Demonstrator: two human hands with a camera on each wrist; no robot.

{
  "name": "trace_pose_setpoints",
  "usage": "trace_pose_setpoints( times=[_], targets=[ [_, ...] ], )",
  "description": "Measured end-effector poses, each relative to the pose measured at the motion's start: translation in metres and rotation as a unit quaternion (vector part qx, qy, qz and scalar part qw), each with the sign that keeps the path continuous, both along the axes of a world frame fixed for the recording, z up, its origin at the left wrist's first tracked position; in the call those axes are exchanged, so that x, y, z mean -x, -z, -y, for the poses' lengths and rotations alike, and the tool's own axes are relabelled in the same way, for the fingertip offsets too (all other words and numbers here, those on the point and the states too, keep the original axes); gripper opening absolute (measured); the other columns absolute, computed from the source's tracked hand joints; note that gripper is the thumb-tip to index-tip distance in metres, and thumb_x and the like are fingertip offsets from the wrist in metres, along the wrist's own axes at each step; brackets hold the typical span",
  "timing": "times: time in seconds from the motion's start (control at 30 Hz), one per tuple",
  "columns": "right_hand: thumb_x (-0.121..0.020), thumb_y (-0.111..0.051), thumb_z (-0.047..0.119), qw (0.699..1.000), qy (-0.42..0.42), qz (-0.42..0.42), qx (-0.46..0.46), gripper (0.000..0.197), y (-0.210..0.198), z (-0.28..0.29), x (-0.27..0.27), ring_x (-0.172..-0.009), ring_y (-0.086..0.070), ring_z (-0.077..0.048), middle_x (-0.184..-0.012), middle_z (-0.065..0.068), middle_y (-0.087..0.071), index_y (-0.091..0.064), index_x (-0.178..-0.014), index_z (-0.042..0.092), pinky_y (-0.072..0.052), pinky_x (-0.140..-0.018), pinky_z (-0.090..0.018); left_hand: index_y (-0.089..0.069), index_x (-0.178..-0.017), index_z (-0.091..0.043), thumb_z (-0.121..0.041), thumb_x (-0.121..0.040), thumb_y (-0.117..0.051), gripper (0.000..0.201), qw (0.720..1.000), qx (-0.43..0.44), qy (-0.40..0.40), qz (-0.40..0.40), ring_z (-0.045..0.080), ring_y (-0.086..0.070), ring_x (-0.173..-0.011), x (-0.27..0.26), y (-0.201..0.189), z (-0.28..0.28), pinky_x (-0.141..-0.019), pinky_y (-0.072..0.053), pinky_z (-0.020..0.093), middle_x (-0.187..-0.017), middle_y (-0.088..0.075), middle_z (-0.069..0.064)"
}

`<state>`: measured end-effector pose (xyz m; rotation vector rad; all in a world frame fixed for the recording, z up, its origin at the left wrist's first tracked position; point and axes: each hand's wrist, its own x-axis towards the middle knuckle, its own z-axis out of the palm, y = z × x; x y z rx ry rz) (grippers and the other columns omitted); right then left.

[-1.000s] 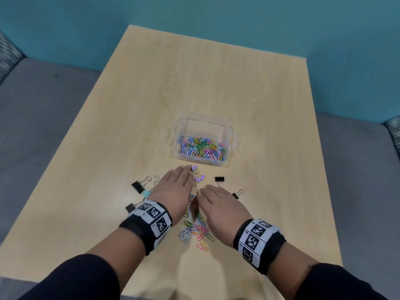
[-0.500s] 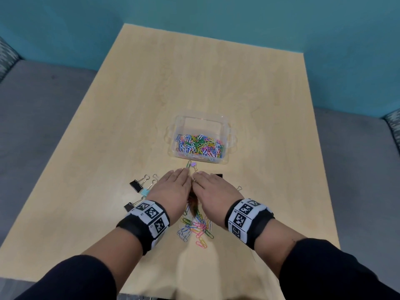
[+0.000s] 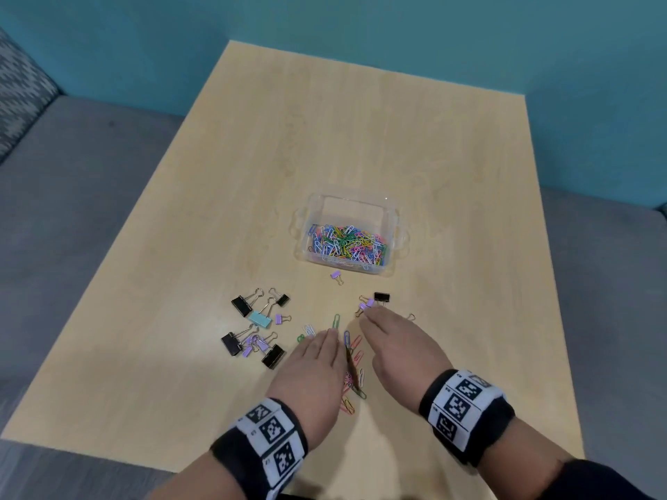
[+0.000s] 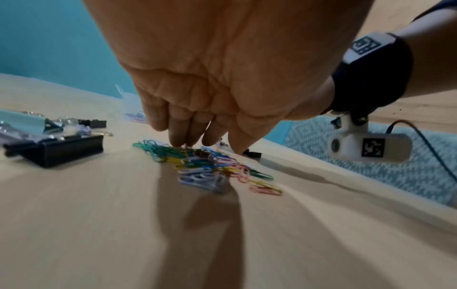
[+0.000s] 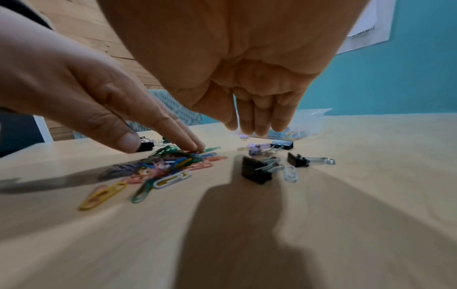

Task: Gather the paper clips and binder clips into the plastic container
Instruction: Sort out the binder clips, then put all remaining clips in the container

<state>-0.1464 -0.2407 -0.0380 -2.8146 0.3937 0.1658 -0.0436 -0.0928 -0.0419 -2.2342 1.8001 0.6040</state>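
A clear plastic container (image 3: pixel 394 225) stands mid-table, its floor covered with coloured paper clips (image 3: pixel 346 244). Loose paper clips (image 3: pixel 355 359) lie in a heap between my hands. My left hand (image 3: pixel 317 359) is flat with straight fingers, and its fingertips (image 4: pixel 181 139) touch the heap (image 4: pixel 205 166). My right hand (image 3: pixel 391 339) hovers with straight fingers (image 5: pixel 257 121) and holds nothing, its tips by small purple binder clips (image 3: pixel 365 305). Several black, blue and purple binder clips (image 3: pixel 254 328) lie to the left. A black binder clip (image 3: pixel 382 297) and a purple one (image 3: pixel 336 275) lie nearer the container.
The wooden table (image 3: pixel 361 138) is bare beyond the container; its near edge is just behind my wrists. A grey sofa seat (image 3: pixel 72 175) and a teal wall surround it. In the right wrist view, black binder clips (image 5: pixel 256 172) lie under my palm.
Both hands have drawn back toward me and parted. The binder clips on the left, partly covered before, now lie in plain sight, and more loose paper clips show.
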Motion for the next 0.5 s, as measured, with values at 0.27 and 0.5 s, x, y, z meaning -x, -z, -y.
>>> trace_pose_setpoints(
  times=[0.27, 0.5],
  targets=[
    [-0.079, -0.03, 0.017, 0.998, -0.042, -0.003, -0.04, 0.053, 0.003, -0.028, -0.005, -0.124, -0.047, -0.027, -0.129, -0.012, -0.052, -0.049, -0.127, 0.005, -0.044, -0.101, -0.034, -0.004, -0.147, 0.001, -0.015, -0.088, -0.023, 0.063, 0.998, 0.048, -0.033, 0.004, 0.031, 0.001, -0.144, -0.009, 0.012, -0.013, -0.116, -0.011, 0.043, -0.156, -0.003, 0.02],
    [-0.079, -0.054, 0.015, 0.994, -0.076, -0.078, 0.002, 0.065, 0.023, -0.04, -0.012, -0.136, -0.032, -0.038, -0.142, -0.023, -0.039, -0.035, -0.139, -0.002, -0.028, -0.113, -0.044, -0.058, -0.121, -0.001, -0.015, -0.064, -0.066, 0.059, 0.994, 0.099, -0.031, -0.041, 0.028, -0.056, -0.117, -0.03, 0.011, -0.004, -0.103, -0.042, 0.036, -0.124, -0.06, 0.017]
  ],
)
